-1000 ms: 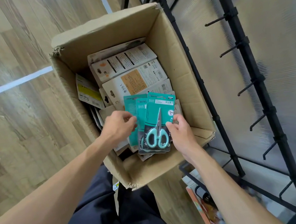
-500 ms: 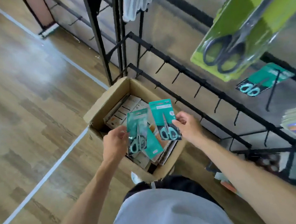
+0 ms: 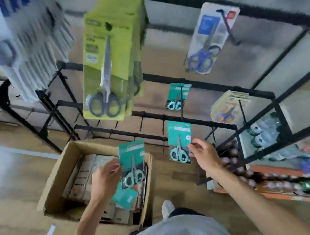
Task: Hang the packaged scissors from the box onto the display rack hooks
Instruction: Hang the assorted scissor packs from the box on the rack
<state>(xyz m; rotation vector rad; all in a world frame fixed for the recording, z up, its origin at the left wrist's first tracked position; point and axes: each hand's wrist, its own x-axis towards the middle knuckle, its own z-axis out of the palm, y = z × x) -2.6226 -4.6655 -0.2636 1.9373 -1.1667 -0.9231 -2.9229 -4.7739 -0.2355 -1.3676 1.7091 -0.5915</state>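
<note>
Above the open brown cardboard box, left hand and right hand each pinch a teal carded scissors pack, the right's at 3 o'clock.

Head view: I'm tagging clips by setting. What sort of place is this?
Probably a shop aisle being stocked: a black hook rack hung with packaged scissors, a goods shelf, and an open stock box.

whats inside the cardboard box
The cardboard box holds stacked flat retail packs, one teal pack on top. The left hand and its scissors pack cover part; lower layers are hidden.
</note>
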